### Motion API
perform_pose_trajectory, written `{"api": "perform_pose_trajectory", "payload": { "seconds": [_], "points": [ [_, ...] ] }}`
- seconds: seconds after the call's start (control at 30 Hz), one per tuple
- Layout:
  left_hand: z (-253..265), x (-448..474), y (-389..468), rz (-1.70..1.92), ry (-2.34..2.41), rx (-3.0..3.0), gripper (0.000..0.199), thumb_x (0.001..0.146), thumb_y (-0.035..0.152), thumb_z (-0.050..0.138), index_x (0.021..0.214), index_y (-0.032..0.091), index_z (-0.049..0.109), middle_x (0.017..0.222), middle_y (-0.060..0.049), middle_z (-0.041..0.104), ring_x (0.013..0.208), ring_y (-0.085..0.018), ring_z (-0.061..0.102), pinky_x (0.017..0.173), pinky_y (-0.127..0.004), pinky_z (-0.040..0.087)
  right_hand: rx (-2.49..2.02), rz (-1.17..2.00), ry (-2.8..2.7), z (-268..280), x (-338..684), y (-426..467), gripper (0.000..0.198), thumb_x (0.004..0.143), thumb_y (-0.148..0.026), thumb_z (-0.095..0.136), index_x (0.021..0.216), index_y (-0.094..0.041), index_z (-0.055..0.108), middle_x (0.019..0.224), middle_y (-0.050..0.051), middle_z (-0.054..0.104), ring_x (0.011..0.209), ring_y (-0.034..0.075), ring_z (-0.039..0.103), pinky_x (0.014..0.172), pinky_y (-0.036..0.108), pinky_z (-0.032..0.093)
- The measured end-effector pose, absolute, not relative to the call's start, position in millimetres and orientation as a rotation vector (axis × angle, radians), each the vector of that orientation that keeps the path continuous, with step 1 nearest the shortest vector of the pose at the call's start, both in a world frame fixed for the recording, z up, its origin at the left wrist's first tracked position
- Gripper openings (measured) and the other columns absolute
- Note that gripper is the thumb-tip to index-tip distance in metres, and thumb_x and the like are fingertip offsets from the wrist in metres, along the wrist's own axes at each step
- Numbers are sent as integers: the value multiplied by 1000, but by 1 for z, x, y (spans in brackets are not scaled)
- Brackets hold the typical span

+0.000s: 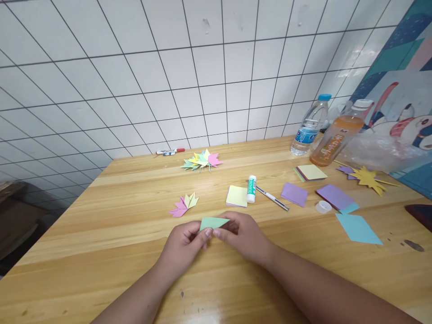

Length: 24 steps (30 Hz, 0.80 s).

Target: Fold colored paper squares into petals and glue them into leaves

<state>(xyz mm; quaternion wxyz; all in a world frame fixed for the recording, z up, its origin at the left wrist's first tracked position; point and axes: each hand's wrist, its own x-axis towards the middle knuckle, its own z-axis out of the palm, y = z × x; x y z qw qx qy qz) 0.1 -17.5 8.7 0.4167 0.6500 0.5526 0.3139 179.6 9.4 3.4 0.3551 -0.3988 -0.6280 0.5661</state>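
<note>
Matt green paper (213, 222), wooden tabletop (118, 220)

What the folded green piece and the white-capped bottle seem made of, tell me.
Folded green piece: probably paper, matte, judging by its thin, crisp edges.
White-capped bottle: likely clear, smooth plastic, since orange liquid shows through its wall; glass isn't excluded.

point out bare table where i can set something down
Widest: left of the left hand and pink fold, to the table edge. Smaller: between right forearm and blue sheet. Crowded: glue stick to yellow star, pen and purple paper between.
</note>
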Motion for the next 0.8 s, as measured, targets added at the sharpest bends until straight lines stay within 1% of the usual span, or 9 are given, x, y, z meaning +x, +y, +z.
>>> {"api": "perform_pose_trajectory", "payload": {
  "seconds": [0.03, 0.07, 0.13, 0.27, 0.47, 0.63, 0.8],
  "points": [
    [9, 1, -18, 780, 1367, 1636, 33, 81, 42, 50, 61, 16, 54, 54, 2, 52, 55, -12, 47, 54, -21, 36, -1041, 1434, -1664, 2, 179, 8, 19, 74, -36, 62, 79, -19, 66, 72, 1, 64, 67, 14, 56, 61, 24, 44],
    [9, 1, -18, 773, 1357, 1639, 33, 82, 42, 50, 61, 16, 55, 55, 2, 52, 55, -12, 47, 54, -21, 36, -1046, 1423, -1681, 1, 179, 8, 17, 75, -35, 60, 74, -18, 65, 68, 0, 62, 65, 14, 55, 60, 23, 43],
    [10, 2, -19, 772, 1362, 1641, 33, 83, 41, 49, 61, 17, 54, 56, 1, 53, 56, -12, 48, 55, -21, 36, -1059, 1408, -1639, 1, 178, 8, 19, 76, -34, 58, 67, -17, 62, 63, 0, 59, 61, 13, 53, 58, 23, 41],
    [13, 3, -20, 795, 1402, 1623, 35, 83, 41, 50, 57, 17, 52, 54, 2, 53, 54, -11, 47, 54, -20, 36, -1054, 1383, -1555, 3, 179, 10, 20, 75, -34, 58, 65, -16, 59, 60, -1, 55, 59, 12, 49, 56, 22, 39],
    [14, 3, -18, 802, 1446, 1547, 35, 79, 44, 53, 58, 17, 56, 52, 1, 57, 51, -12, 48, 52, -20, 36, -1084, 1273, -1569, 7, 179, 10, 24, 74, -35, 58, 59, -17, 57, 56, -2, 48, 56, 11, 44, 53, 22, 35],
    [15, 3, -20, 784, 1481, 1503, 35, 78, 44, 55, 55, 18, 57, 52, 0, 65, 52, -13, 55, 55, -21, 40, -1078, 1267, -1569, 9, 179, 10, 23, 75, -35, 57, 60, -17, 57, 56, -2, 48, 57, 12, 44, 53, 22, 35],
    [13, 2, -17, 788, 1494, 1462, 33, 76, 47, 57, 60, 18, 61, 55, -2, 68, 54, -15, 58, 55, -22, 42, -1076, 1278, -1564, 8, 179, 11, 23, 75, -36, 57, 60, -18, 56, 55, -2, 47, 57, 12, 44, 53, 22, 35]
  ]
}}
